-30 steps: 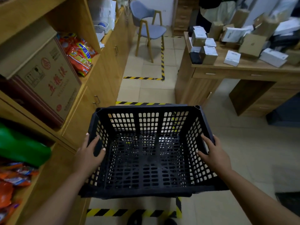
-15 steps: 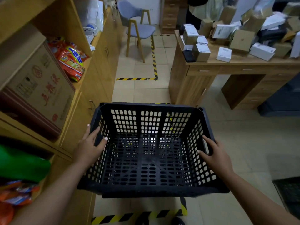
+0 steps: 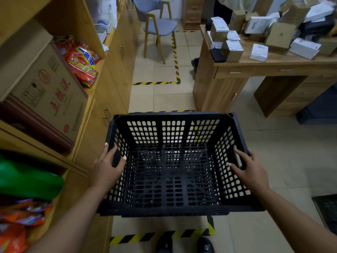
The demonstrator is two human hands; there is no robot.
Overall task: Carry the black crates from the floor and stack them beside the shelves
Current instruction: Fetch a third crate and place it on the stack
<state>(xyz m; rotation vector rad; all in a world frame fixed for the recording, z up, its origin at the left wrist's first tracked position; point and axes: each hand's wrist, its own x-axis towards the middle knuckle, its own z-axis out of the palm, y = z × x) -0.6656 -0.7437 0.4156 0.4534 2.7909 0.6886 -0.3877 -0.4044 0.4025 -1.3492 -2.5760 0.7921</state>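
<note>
I carry an empty black perforated crate [image 3: 173,209] in front of me, above the tiled floor. My left hand [image 3: 107,168] grips its left wall, thumb hooked over the rim inside and fingers outside. My right hand [image 3: 249,168] grips the right wall the same way, with fingers wrapped over the rim. The wooden shelves [image 3: 109,73] run along my left side, close to the crate's left wall. A second black crate [image 3: 326,209] shows partly at the right edge, on the floor.
A wooden desk [image 3: 228,88] piled with small boxes stands ahead on the right. A grey chair [image 3: 158,28] stands further down the aisle. Yellow-black tape [image 3: 155,236] marks the floor by my shoes. Cartons and snack bags fill the shelves.
The view has moved forward along the aisle with the crate held the same way in both hands. The desk and the shelf carton sit nearer.
</note>
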